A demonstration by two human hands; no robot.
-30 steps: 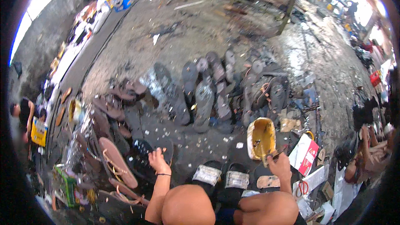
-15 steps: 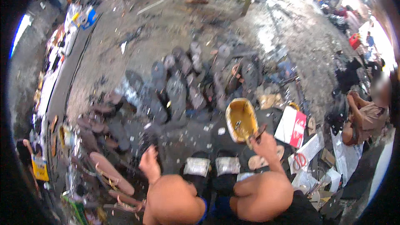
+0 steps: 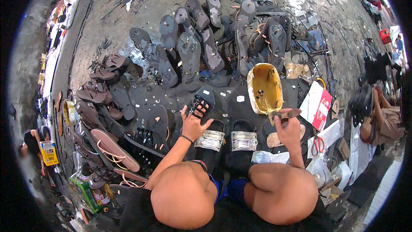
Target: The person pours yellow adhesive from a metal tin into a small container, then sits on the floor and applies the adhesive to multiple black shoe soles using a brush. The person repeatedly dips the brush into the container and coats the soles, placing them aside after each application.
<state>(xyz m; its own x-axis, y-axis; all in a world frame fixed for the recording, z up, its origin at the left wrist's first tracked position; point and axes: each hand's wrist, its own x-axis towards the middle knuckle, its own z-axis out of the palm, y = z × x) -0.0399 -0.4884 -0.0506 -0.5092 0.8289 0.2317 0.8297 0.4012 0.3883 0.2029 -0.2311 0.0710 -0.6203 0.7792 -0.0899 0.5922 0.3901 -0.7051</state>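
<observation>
My left hand (image 3: 194, 126) reaches forward with its fingers on a black strappy sandal (image 3: 203, 101); the thumb sticks out to the side. My right hand (image 3: 289, 133) is closed around a flat dark brown piece (image 3: 290, 113) whose kind I cannot make out. It is right at the narrow neck of a cut-open yellowish plastic container (image 3: 277, 87), smeared inside, with dark bits in it. Between my hands my feet wear black slides with pale worn straps (image 3: 210, 140). Left of my left hand lie black sandal straps (image 3: 146, 137) and a dark sole (image 3: 152, 118).
Several dark soles (image 3: 188, 56) lie in a row ahead. Brown sandals (image 3: 92, 92) and a pinkish sole (image 3: 113, 148) are piled at left. Red-handled scissors (image 3: 318, 145), a red-and-white box (image 3: 316, 105) and papers lie at right. Another person (image 3: 382, 118) sits at far right.
My left hand has moved forward and right, and now has the black sandal at its fingers. My right hand stays by the container with the brown piece. The view has tilted downward.
</observation>
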